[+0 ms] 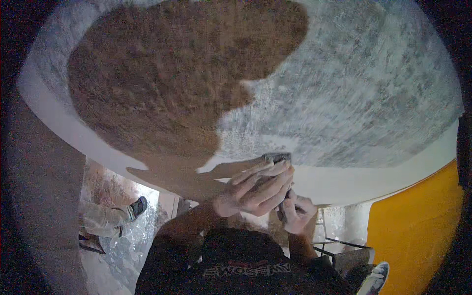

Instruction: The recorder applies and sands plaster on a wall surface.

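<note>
My left hand lies with its long fingers bent over the dark flat head of a hand tool, which meets the pale, curved surface. Lower and to the right, my right hand is closed round the tool's dark handle, mostly hidden by the fingers. The exact kind of tool cannot be made out. Grey scuffs and streaks cover the surface around it, with a smoother white band along its near edge. A large brown shadow falls across its left half.
At the left, another person's leg and dark shoe show over a smeared, shiny floor. An orange sheet or panel hangs at the right. A dark metal frame and a pale-stained shoe are at the lower right.
</note>
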`<state>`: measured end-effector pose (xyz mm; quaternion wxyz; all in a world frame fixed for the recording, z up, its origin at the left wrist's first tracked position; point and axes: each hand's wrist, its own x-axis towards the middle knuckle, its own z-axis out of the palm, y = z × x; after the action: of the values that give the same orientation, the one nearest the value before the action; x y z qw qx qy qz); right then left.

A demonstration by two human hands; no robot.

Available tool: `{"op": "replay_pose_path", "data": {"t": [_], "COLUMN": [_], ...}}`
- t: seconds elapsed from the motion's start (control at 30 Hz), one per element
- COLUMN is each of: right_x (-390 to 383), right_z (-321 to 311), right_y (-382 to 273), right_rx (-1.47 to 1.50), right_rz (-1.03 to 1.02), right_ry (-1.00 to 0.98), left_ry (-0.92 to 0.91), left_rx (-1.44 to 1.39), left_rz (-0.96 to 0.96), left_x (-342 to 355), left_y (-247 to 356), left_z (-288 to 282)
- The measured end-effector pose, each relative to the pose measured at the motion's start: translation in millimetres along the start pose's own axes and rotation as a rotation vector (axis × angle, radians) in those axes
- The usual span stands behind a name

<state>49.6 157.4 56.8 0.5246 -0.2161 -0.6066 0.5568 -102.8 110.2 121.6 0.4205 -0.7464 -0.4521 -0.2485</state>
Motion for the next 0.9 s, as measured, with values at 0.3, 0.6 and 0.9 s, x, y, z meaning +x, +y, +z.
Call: {"op": "replay_pose_path", "data": {"t": [0.3, 0.6, 0.9], "right_x": [-15, -13, -18], "right_z": [-11, 7, -1], "right_y": [21, -7, 10], "right_rx": [-0.001, -0.032, -0.172], "right_rz": [-0.165, -0.126, -0.169], "right_ry": [0.037, 0.039, 0.146], "left_ry": [0.031, 0.078, 0.005], "left_rx": [0.033, 0.039, 0.021], "left_rz": [-0.038, -0.001, -0.008], "left_x": [-8, -3, 7], "left_y": [7, 1, -7], "left_z": [5, -6, -13]}}
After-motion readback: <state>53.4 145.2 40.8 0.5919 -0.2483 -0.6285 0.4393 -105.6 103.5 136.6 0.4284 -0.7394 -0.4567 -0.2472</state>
